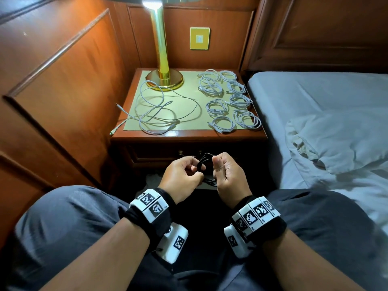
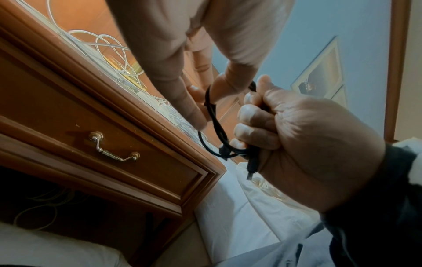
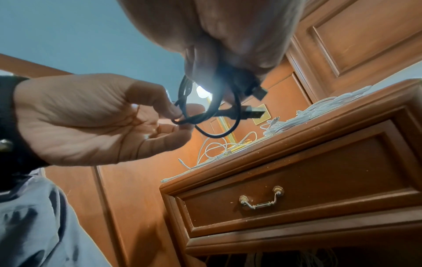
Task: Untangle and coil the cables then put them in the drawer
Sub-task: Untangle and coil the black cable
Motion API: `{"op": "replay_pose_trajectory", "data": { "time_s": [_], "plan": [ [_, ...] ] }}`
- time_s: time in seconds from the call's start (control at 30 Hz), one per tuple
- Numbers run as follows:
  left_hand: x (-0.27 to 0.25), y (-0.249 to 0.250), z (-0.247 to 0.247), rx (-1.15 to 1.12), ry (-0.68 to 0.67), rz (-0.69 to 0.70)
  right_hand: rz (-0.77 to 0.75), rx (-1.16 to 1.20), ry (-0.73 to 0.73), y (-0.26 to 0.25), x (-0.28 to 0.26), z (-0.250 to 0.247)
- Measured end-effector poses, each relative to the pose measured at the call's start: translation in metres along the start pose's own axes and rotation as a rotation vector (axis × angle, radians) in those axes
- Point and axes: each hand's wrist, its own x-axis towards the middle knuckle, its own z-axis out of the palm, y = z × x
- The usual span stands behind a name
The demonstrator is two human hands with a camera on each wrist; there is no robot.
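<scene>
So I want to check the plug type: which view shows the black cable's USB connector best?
The right wrist view: the USB connector sticks out sideways from the black cable, backlit but unobstructed. The left wrist view shows only a dark plug end below the left hand. The head view hides it between both hands.

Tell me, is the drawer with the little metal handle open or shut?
Shut. The drawer front sits flush inside the nightstand's frame, and its handle hangs untouched.
</scene>
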Motion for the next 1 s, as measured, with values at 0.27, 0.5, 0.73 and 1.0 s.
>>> {"op": "replay_pose_trajectory", "data": {
  "time_s": [0.27, 0.5, 0.73, 1.0],
  "plan": [
    [0.005, 0.007, -0.011, 0.078, 0.074, 0.129, 0.048, 0.059, 0.076, 0.003, 0.010, -0.005],
    [0.008, 0.008, -0.022, 0.004, -0.063, 0.106, 0.247, 0.447, 0.121, 0.011, 0.021, -0.013],
    [0.000, 0.001, -0.002, -0.078, -0.098, -0.025, 0.384, 0.884, -0.035, -0.010, 0.016, -0.009],
    [0.002, 0.001, -0.006, -0.235, -0.022, -0.129, 0.438, 0.981, -0.081, -0.019, 0.013, -0.012]
  ]
}}
